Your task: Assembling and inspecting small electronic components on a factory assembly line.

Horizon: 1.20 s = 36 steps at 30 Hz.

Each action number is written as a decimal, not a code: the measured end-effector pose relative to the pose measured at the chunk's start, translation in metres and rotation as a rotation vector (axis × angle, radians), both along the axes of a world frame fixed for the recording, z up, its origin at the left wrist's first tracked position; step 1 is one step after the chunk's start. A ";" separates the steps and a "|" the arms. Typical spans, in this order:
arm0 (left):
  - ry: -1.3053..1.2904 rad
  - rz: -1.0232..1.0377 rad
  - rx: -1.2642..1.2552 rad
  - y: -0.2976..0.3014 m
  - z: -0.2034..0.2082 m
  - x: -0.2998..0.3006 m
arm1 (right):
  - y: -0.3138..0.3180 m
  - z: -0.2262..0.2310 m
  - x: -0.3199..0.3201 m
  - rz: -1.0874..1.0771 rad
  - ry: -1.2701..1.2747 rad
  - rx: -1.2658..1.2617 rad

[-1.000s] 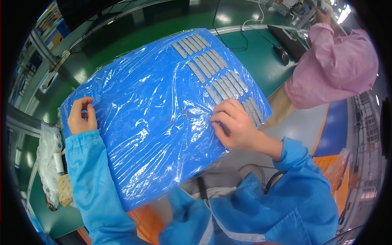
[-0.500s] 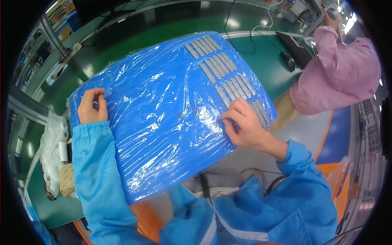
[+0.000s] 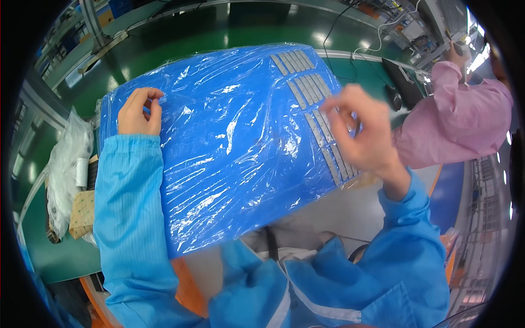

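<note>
A blue board under crinkled clear plastic film lies before me. Several rows of thin grey metal strips with small holes lie along its right side. Over the board's far left part, my left hand is closed, thumb and forefinger curled together; whatever lies between the tips is too small to make out. My right hand hovers over the nearer rows of strips, blurred by motion, with its fingers curled into a pinch. It hides part of those rows, and anything in its fingertips cannot be made out.
At left, a clear plastic bag and a tan patterned packet lie on the green table. A black mouse and cables are at the back right. Someone in a pink sleeve stands at right. Orange material shows below.
My right hand has moved away from me and to the right, from the board's near edge up over the strips. My left hand stays closed over the board's left part. The view has shifted slightly.
</note>
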<state>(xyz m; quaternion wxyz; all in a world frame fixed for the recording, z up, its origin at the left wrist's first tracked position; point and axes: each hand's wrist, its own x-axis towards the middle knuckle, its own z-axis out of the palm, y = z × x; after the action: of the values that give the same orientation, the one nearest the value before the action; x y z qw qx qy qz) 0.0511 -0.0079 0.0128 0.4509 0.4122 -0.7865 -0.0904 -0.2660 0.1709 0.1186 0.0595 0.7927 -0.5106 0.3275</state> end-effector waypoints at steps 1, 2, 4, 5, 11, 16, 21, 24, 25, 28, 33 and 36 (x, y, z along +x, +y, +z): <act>-0.001 0.005 0.011 0.000 0.000 0.000 | -0.009 0.014 0.006 0.017 -0.035 -0.022; -0.001 0.011 0.009 0.001 -0.003 0.003 | -0.022 0.026 0.016 0.040 -0.071 -0.041; 0.007 0.008 0.010 -0.002 -0.005 0.002 | -0.049 0.057 0.030 0.119 0.014 -0.174; 0.003 0.004 0.008 -0.004 -0.006 0.002 | -0.071 0.066 0.041 0.246 -0.139 -0.148; 0.047 0.040 0.051 -0.006 -0.004 0.008 | -0.171 0.069 0.132 0.329 -0.575 -0.031; 0.224 0.052 0.055 -0.018 -0.012 -0.003 | -0.274 -0.077 0.180 0.085 -1.055 0.229; 0.211 0.066 0.087 -0.010 -0.008 0.002 | -0.270 -0.112 0.197 0.220 -1.076 0.321; 0.107 0.099 0.148 -0.007 -0.007 0.011 | -0.260 -0.121 0.208 0.193 -1.010 0.352; 0.058 0.114 0.200 -0.005 -0.007 0.012 | -0.259 -0.119 0.209 0.202 -1.046 0.387; 0.067 0.094 0.179 -0.009 -0.004 0.010 | -0.262 -0.118 0.206 0.262 -1.059 0.355; 0.000 0.058 0.277 -0.009 -0.001 0.007 | -0.266 -0.118 0.202 0.302 -1.120 0.355; -0.107 0.065 0.265 -0.006 -0.001 0.005 | -0.266 -0.118 0.199 0.342 -1.174 0.425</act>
<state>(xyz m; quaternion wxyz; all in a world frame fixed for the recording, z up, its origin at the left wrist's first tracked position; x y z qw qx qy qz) 0.0566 -0.0139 0.0115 0.3527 0.4977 -0.7768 -0.1566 -0.0670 -0.0951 0.0010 -0.4410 0.5463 -0.3784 0.6033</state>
